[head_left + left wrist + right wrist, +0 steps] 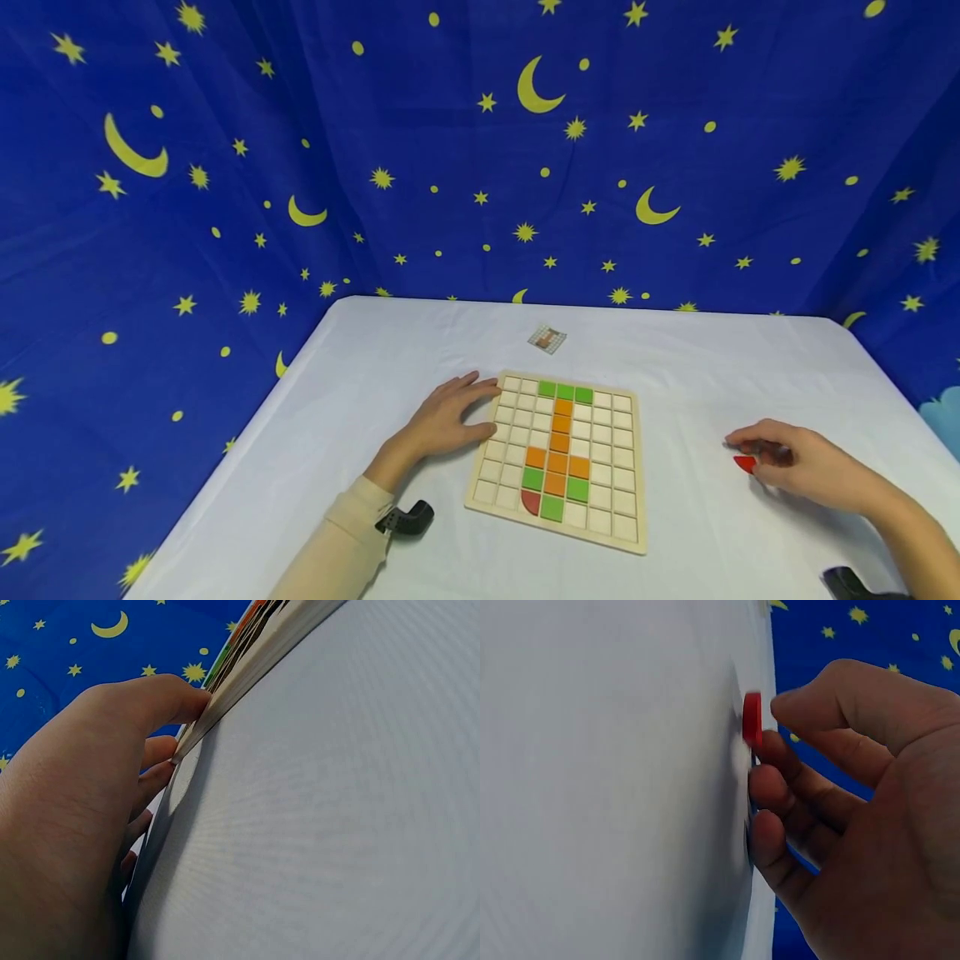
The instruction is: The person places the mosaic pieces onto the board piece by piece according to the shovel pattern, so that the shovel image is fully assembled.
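A square wooden board (630, 467) lies on the white table, divided into small cells. Orange tiles (558, 462) run down its middle, with green tiles (565, 392) at the far and near ends and a red quarter-round tile (530, 502) near the front. Beside the board, my left hand (450, 419) rests with spread fingers; its thumb touches the side edge (232, 694). Well to the right, the fingertips of my right hand (813, 467) hold a red rounded tile (752, 720) just over the tablecloth. The tile's contact with the thumb is hard to make out.
A small pattern card (548, 338) lies beyond the board. Black straps or mounts sit at the left wrist (406, 519) and right wrist (846, 582). A blue curtain (480, 167) with yellow moons and stars hangs around the table.
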A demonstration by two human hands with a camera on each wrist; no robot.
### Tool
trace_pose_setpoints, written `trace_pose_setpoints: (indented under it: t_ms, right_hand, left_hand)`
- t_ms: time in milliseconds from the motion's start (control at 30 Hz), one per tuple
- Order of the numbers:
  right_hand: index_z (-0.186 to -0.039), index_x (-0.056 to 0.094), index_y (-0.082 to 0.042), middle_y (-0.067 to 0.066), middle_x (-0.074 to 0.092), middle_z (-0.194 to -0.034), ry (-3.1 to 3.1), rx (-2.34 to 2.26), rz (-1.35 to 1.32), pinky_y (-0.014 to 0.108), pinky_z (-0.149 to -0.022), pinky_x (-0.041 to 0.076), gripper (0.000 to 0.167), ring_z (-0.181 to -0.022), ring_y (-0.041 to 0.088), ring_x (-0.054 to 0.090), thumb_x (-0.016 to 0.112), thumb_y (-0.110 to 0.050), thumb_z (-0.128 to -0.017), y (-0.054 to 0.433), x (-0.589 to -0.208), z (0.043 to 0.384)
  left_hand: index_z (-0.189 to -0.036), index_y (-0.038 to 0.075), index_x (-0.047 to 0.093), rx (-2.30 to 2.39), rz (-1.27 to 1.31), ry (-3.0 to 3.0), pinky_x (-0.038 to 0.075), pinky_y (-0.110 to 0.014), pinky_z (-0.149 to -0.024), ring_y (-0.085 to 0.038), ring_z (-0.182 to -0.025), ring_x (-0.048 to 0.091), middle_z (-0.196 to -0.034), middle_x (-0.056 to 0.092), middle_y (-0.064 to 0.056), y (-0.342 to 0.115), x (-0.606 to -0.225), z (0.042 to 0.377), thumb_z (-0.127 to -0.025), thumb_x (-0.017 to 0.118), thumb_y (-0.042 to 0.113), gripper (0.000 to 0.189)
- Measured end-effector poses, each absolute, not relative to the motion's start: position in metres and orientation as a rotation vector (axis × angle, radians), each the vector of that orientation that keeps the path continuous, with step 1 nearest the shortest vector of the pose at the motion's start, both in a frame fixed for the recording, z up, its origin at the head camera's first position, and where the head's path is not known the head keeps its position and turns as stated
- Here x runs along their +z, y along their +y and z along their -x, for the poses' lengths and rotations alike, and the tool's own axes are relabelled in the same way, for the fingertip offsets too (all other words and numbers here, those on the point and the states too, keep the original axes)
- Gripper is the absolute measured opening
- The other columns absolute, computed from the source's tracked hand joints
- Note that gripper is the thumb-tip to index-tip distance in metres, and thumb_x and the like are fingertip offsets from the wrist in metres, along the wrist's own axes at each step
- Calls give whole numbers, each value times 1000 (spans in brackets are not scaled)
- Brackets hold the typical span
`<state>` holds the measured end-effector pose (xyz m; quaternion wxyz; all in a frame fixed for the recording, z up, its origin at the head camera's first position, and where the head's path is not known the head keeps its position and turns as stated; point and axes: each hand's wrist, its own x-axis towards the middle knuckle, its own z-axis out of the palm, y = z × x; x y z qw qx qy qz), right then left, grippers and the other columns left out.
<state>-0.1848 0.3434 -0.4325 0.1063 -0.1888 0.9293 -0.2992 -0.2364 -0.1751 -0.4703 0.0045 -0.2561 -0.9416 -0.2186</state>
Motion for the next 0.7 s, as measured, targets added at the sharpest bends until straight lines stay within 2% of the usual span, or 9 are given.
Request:
trace_pose_setpoints:
  t_ms: [167, 300, 533, 700]
  right_hand:
    - [-120, 63, -14, 0, 57, -93, 2715, -856, 549, 24, -60, 42, 40, -77, 7, 49, 75, -25, -83, 346, -432, 184]
    - [-121, 63, -15, 0, 56, -94, 2675, -865, 562, 24, -61, 42, 44, -78, 8, 49, 76, -30, -82, 339, -433, 185]
    - [-120, 62, -23, -7, 59, -107, 2616, -831, 630, 23, -76, 47, 43, -89, 10, 52, 75, -14, -80, 320, -435, 185]
    - [-120, 62, -22, -8, 59, -105, 2628, -838, 625, 24, -76, 48, 42, -89, 9, 53, 76, -17, -80, 319, -433, 183]
  left_hand:
    - [-142, 31, 48, -690, 808, -2958, 16, -44, -113, -14, -143, 18, -150, 36, 15, -176, -469, 236, -87, 58, 57, 62]
    - [-143, 32, 47, -683, 801, -2963, 15, -44, -113, -14, -143, 18, -150, 35, 17, -176, -469, 237, -87, 57, 58, 62]
    - [-142, 32, 47, -696, 808, -2963, 16, -44, -113, -14, -143, 18, -149, 35, 17, -176, -469, 236, -87, 58, 58, 62]
    - [-142, 32, 47, -693, 801, -2963, 16, -44, -113, -14, -143, 19, -149, 35, 18, -175, -469, 236, -87, 58, 58, 62]
